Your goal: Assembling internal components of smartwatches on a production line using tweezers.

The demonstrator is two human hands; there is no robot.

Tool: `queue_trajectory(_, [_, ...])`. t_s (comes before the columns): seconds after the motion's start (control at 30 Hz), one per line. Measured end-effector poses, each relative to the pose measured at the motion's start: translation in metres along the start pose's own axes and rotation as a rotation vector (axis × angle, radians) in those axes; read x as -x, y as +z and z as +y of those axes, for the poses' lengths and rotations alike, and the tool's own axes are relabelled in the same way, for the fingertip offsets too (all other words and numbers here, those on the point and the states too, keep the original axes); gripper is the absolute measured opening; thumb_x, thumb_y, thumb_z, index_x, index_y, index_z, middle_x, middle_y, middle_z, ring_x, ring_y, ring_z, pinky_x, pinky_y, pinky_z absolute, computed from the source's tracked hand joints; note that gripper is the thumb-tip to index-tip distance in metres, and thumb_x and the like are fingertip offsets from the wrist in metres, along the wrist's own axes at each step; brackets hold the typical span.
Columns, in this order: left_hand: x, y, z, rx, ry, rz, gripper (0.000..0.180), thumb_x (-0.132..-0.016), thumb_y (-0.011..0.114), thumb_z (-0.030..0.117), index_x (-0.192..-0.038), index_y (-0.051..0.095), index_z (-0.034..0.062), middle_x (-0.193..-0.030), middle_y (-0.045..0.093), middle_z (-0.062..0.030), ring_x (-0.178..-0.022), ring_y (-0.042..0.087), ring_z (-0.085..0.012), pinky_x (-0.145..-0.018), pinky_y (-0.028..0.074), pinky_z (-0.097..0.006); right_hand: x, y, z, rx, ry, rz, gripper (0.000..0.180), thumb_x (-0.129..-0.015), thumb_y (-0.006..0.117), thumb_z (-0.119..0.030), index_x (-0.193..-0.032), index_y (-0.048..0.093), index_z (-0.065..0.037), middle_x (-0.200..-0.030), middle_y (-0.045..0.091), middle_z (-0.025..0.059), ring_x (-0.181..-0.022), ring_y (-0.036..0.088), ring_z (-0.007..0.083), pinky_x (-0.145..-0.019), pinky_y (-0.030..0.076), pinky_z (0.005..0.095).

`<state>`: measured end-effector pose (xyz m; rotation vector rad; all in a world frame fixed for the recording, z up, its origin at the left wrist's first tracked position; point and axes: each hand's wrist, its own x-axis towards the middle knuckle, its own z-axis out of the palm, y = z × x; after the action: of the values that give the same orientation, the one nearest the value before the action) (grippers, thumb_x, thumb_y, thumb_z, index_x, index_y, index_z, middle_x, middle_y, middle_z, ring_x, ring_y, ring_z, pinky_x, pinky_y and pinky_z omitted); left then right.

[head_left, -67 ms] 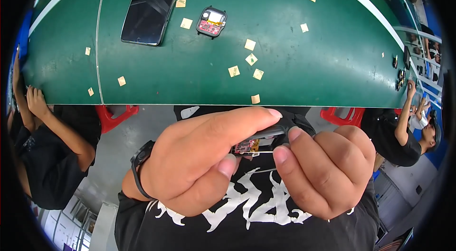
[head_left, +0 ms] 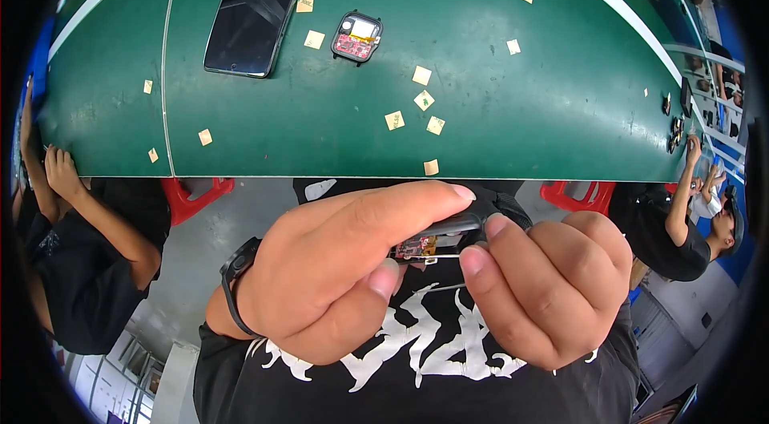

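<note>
Open watch case (head_left: 460, 223), red circuit board (head_left: 413, 248) showing, is off the green table (head_left: 577, 103), held on the person's side of its near edge. Both hands clamped on it: left hand (head_left: 320, 272) has forefinger over the top, thumb underneath; right hand (head_left: 553, 288) pinches the right end, thumb and forefinger. Handling, my guess: very light, stiff shell, smooth enough to slip, exposed board fragile. Best grip is the outer rim, fingertips off the circuitry. Can't tell what the thin pale strip (head_left: 442, 256) is.
</note>
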<state>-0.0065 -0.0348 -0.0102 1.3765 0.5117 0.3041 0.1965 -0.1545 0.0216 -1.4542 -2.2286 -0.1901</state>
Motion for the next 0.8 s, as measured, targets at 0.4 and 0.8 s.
queue_trajectory(0.4, [0.010, -0.077, -0.048, -0.145, -0.123, 0.738, 0.032, -0.108, 0.053, 0.020, -0.138, 0.053, 0.0095, -0.089, 0.052, 0.0035, -0.059, 0.041, -0.0009, -0.048, 0.031, -0.015, 0.075, -0.006, 0.080, -0.111, 0.689, 0.040, 0.023, -0.081, 0.078, -0.014, -0.101, 0.071, -0.005, -0.085, 0.065, 0.0102, -0.073, 0.064, 0.0260, -0.059, 0.051, 0.0361])
queue_trajectory(0.8, [0.026, -0.218, -0.047, -1.212, -0.247, 1.103, 0.027, -0.101, 0.065, 0.019, -0.112, 0.069, -0.0048, -0.094, 0.071, -0.0212, -0.077, 0.067, -0.0341, -0.070, 0.055, -0.045, 0.417, -0.117, 0.267, 0.940, 1.625, 0.587, 0.025, -0.091, 0.068, -0.025, -0.104, 0.074, -0.005, -0.097, 0.068, 0.0207, -0.091, 0.066, 0.0407, -0.083, 0.052, 0.0491])
